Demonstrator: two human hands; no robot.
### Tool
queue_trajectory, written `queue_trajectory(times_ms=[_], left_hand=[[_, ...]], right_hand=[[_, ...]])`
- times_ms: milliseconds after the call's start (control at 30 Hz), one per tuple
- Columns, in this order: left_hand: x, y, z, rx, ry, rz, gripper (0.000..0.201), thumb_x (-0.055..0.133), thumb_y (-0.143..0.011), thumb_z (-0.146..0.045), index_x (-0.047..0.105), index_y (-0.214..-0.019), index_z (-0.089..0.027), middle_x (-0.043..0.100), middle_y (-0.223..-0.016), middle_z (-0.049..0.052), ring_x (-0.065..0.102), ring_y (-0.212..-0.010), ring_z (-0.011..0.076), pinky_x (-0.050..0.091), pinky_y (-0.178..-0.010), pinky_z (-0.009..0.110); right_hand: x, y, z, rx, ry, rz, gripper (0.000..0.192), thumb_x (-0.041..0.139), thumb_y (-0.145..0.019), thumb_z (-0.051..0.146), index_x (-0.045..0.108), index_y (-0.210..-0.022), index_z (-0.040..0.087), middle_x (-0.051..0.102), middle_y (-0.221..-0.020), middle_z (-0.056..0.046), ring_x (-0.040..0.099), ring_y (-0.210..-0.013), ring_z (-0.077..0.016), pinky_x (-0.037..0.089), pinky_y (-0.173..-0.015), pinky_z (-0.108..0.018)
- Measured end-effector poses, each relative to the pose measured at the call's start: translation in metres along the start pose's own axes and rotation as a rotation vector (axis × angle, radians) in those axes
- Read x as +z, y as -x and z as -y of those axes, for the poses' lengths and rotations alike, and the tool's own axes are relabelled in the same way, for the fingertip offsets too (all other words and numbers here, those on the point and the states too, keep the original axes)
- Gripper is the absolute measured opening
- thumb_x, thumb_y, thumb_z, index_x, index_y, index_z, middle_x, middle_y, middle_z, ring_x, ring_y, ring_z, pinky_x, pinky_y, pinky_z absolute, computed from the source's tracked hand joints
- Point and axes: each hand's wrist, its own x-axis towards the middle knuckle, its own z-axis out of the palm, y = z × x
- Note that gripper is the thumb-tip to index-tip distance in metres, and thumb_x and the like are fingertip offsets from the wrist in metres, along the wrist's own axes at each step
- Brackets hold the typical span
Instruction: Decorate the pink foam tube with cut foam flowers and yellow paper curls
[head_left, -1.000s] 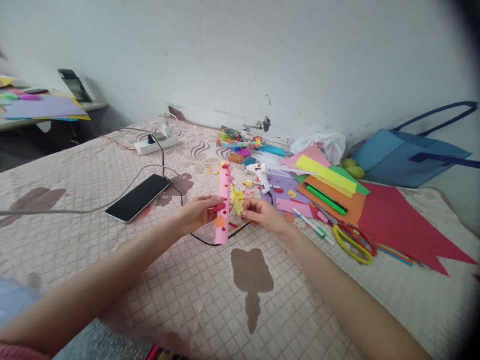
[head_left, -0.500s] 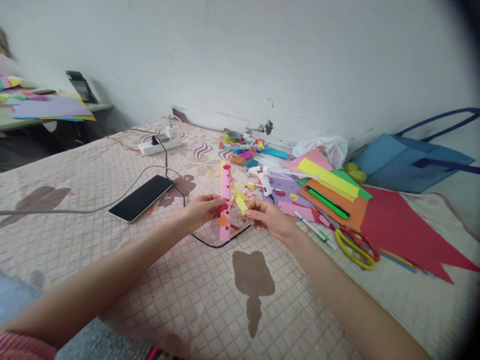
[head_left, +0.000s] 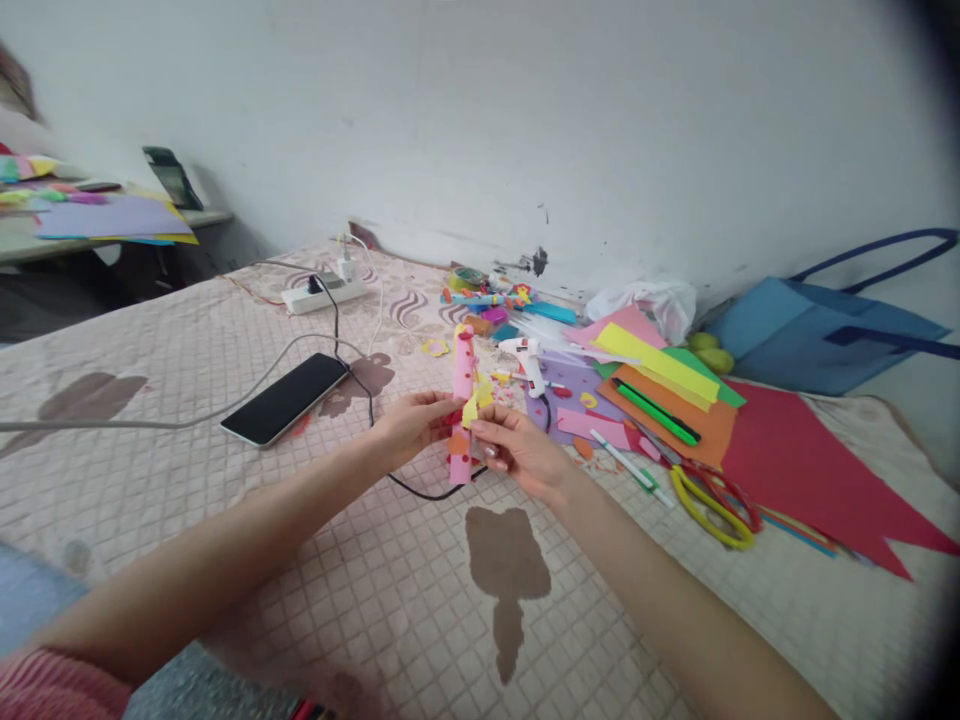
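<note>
Head view. The left hand (head_left: 411, 428) grips a pink rolled-paper tube dotted with red and orange cut-outs (head_left: 462, 400), held upright above the quilted beige bedspread (head_left: 225, 520). The right hand (head_left: 517, 452) pinches a small yellow paper piece (head_left: 471, 408) against the tube. Beside them lie a black smartphone (head_left: 286, 397), a white glue gun (head_left: 529, 362) and yellow-handled scissors (head_left: 712, 505).

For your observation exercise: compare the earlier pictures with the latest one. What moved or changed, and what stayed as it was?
The right hand, pinching a yellow paper piece, moved left from a gap beside the pink tube until the piece meets the tube. The left hand kept its grip on the tube, held upright. The phone, glue gun, scissors and paper sheets stayed put.
</note>
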Motion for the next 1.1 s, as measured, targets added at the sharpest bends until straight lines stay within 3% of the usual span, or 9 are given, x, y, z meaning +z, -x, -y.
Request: queue_trajectory(times_ms=[333,567,900,1100], left_hand=[[-0.007,0.003,-0.013,-0.027,0.041,0.008,0.011,0.056,-0.081,-0.004,0.062,-0.074,-0.009,0.064,-0.065,0.002,0.059,-0.052,0.0054,0.047,-0.050,0.014],[-0.001,0.012,-0.014,-0.081,0.022,0.077,0.009,0.059,-0.080,-0.006,0.063,-0.073,-0.010,0.065,-0.067,0.002,0.060,-0.054,0.0053,0.047,-0.051,0.014],[0.009,0.022,-0.004,-0.134,0.021,0.220,0.004,0.065,-0.077,-0.013,0.063,-0.079,-0.010,0.066,-0.071,0.003,0.061,-0.059,0.0071,0.049,-0.059,0.017],[0.014,0.028,0.001,-0.117,-0.030,0.184,0.010,0.070,-0.072,-0.016,0.062,-0.075,-0.011,0.065,-0.070,0.003,0.060,-0.057,0.0070,0.047,-0.057,0.018]], right_hand=[[-0.029,0.002,0.008,-0.093,0.294,-0.193,0.027,0.072,-0.063,0.035,0.052,-0.069,0.018,0.043,-0.058,0.007,0.032,-0.044,-0.0037,0.022,-0.037,-0.017],[-0.052,-0.013,0.006,-0.124,0.484,-0.224,0.027,0.069,-0.065,0.037,0.051,-0.070,0.019,0.044,-0.056,0.007,0.030,-0.040,-0.0041,0.020,-0.035,-0.019],[-0.031,-0.030,0.007,-0.104,0.479,-0.096,0.031,0.071,-0.060,0.038,0.048,-0.067,0.019,0.039,-0.047,0.010,0.026,-0.037,-0.0038,0.016,-0.037,-0.019],[-0.027,-0.040,0.001,-0.050,0.421,-0.063,0.034,0.072,-0.056,0.039,0.045,-0.064,0.020,0.037,-0.044,0.010,0.030,-0.037,-0.0050,0.019,-0.038,-0.019]])
